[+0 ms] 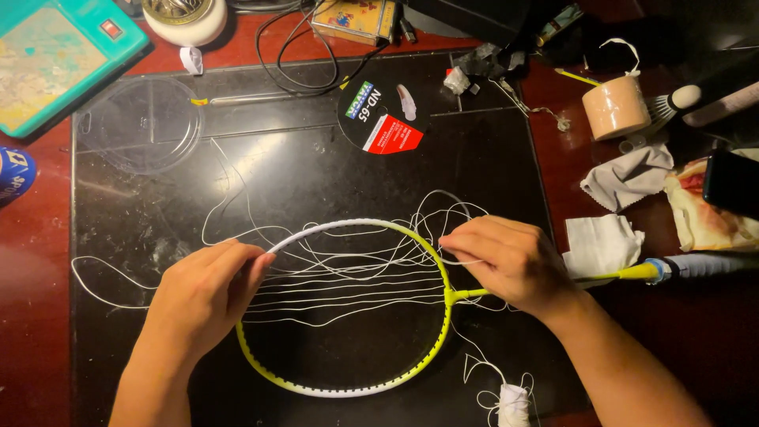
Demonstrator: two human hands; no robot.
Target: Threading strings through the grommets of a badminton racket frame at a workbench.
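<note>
We are reaching both forearms in from below, angled toward each other. Our left hand is lying knuckles up, fingers curled and pinched together at the tips. Our right hand is pointing leftward, thumb and fingers pinching closed.

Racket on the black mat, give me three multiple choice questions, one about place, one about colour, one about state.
1. Where does the clear round lid lie?
A. mat's far left corner
B. inside the frame
C. on the handle

2. What colour is the racket frame?
A. red
B. yellow and white
C. blue

3. How is the white string?
A. tight full grid
B. loose, partly strung
C. absent

Answers: 1 A, it sits on the black mat at its far left. 2 B, yellow rim with white sections. 3 B, slack loops between left hand and right hand.
</note>
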